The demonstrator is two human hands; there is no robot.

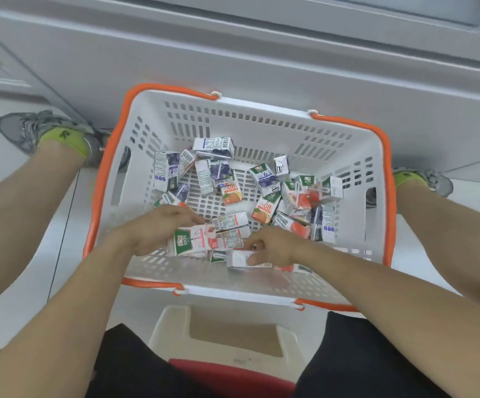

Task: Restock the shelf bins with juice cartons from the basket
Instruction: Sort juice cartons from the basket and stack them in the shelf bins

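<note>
Your left hand [158, 228] curls around a pink carton [195, 239] and your right hand [273, 248] pinches a white carton [241, 258], both low inside the basket [261, 110], so lifting fast may drop them among the loose cartons [264, 182].

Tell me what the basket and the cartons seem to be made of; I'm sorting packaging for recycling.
Basket: looks like moulded white plastic with a faint sheen, judging by its slotted walls; the orange handles look like plastic too. Juice cartons: apparently coated, printed paperboard, with sharp folded edges and glossy graphics. Any inner lining cannot be seen.
</note>
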